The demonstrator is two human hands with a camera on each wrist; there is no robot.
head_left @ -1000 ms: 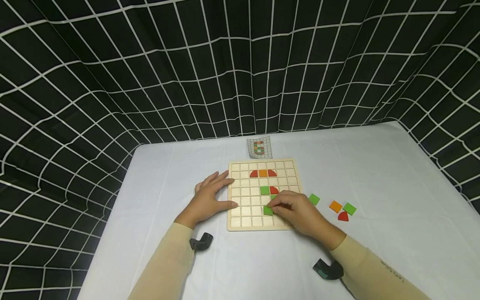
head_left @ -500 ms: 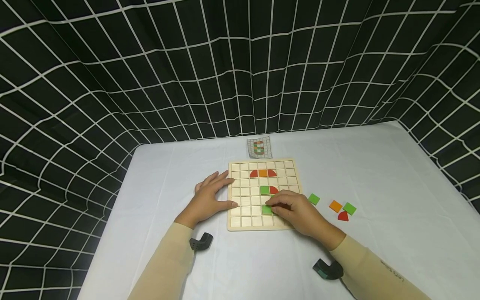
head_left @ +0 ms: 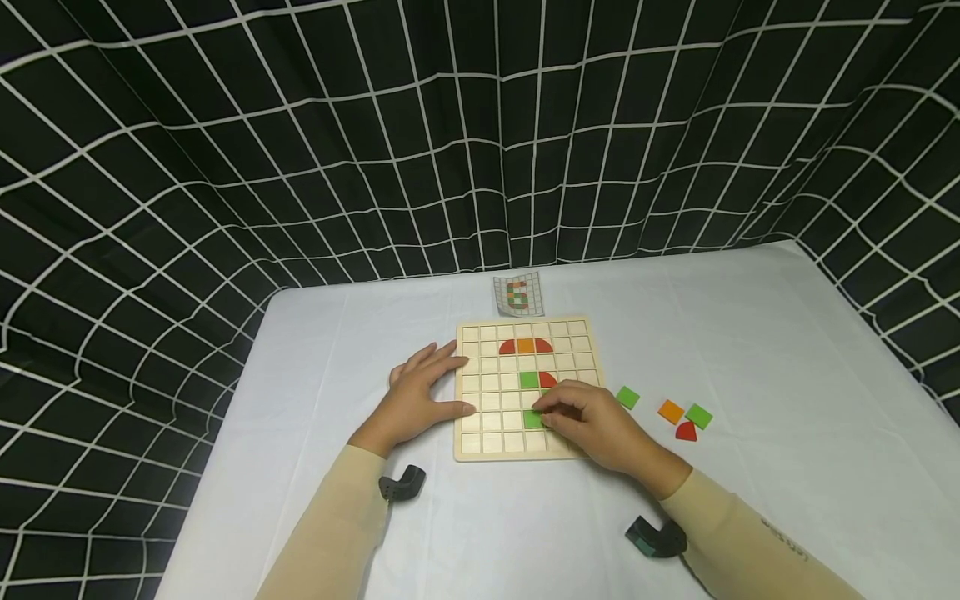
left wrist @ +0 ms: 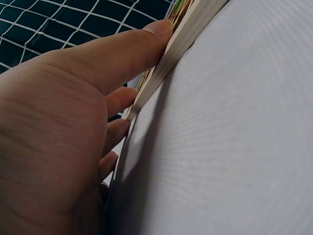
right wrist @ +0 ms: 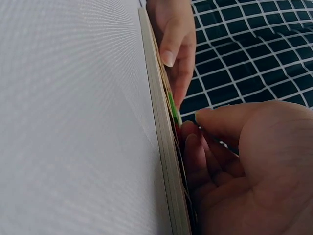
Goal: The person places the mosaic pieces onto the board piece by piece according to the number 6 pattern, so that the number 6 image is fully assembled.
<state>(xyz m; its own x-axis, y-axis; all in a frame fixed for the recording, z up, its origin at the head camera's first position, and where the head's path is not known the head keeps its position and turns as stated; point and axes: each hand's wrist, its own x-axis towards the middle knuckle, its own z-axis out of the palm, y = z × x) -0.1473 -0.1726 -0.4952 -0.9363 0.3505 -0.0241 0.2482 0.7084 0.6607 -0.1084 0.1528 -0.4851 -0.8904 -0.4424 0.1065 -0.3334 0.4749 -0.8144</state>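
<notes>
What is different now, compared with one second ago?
The green square at the right hand has shifted slightly left on the wooden board; whether it was released, I cannot tell. The left hand and the loose pieces stayed in place.

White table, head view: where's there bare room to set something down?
The table is bare left of the left hand, right of the loose tiles, and between the wrist cameras. It is crowded around the right hand, over the board, and just right of it, where those tiles lie.
</notes>
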